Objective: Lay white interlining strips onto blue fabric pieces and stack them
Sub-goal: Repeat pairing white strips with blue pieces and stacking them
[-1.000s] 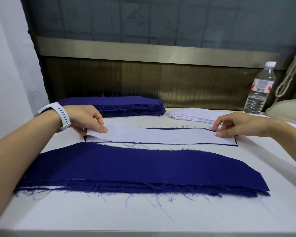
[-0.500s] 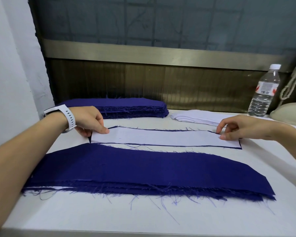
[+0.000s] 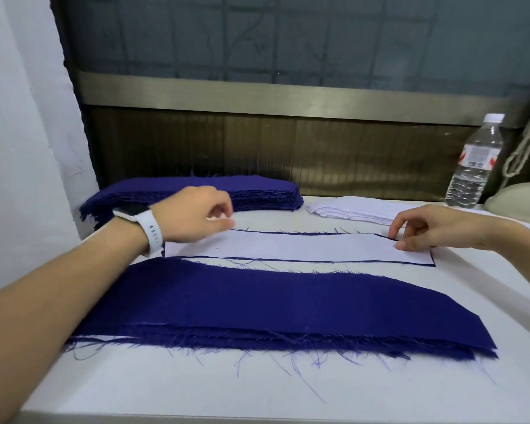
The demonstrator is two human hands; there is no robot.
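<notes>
one white interlining strip (image 3: 297, 247) lay on a blue fabric piece (image 3: 318, 261) at table (image 3: 166, 390) centre; only a thin dark rim of the blue showed round it. long axis: 9 to 3 o'clock, across my view.

right hand (image 3: 426, 229): at the 3 o'clock end, thumb tip down on the white, forefinger curled at the far edge; read as a light pinch on that end. left hand (image 3: 196, 214): at the 9 o'clock end by the far corner, fingers curled, blurred; could not tell whether it touched or held anything. so right in contact; left only near.

near stack (image 3: 273, 307) of blue lay at 6 o'clock, parallel to the pair and just beside it. far stack (image 3: 257, 189) at 11 o'clock, spare white strips (image 3: 355, 209) at 1 o'clock.

judgement: pair looked aligned. next move likely a two-ended lift, straight back toward 6 o'clock onto the near stack; both ends must travel together or the strip would slide off register.
</notes>
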